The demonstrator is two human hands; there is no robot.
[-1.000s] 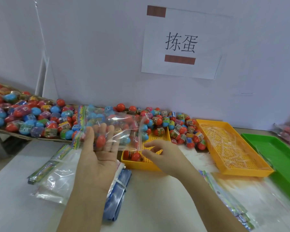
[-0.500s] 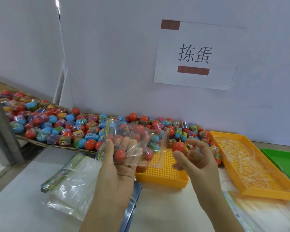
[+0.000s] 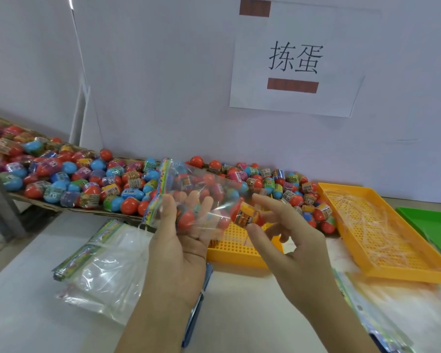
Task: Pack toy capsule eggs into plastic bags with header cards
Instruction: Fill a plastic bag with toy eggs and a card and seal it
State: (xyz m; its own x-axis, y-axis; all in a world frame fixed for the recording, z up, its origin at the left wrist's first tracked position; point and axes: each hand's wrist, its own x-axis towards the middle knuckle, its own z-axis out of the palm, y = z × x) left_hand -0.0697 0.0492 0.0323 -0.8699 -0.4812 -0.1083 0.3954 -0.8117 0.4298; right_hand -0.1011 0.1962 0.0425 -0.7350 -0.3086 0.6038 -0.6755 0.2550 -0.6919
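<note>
White wall (image 3: 163, 72), one paper sign (image 3: 294, 59). Loose eggs (image 3: 61, 179) crowd the table's (image 3: 252, 301) back edge; empty bags (image 3: 105, 271) lie front-left. Left hand (image 3: 181, 250) grips one part-filled bag (image 3: 201, 184); right hand (image 3: 298, 248) pinches one egg (image 3: 247, 215) at its mouth. Two yellow trays (image 3: 405, 275) and one green tray (image 3: 433, 220) sit right.

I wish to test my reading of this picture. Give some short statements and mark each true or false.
The left hand holds a clear bag with eggs inside. True.
The right hand is empty. False: the right hand pinches an egg at the bag's mouth.
The green tray is on the far left. False: the green tray is on the far right, beyond the big yellow tray.
A paper sign hangs on the wall. True.
</note>
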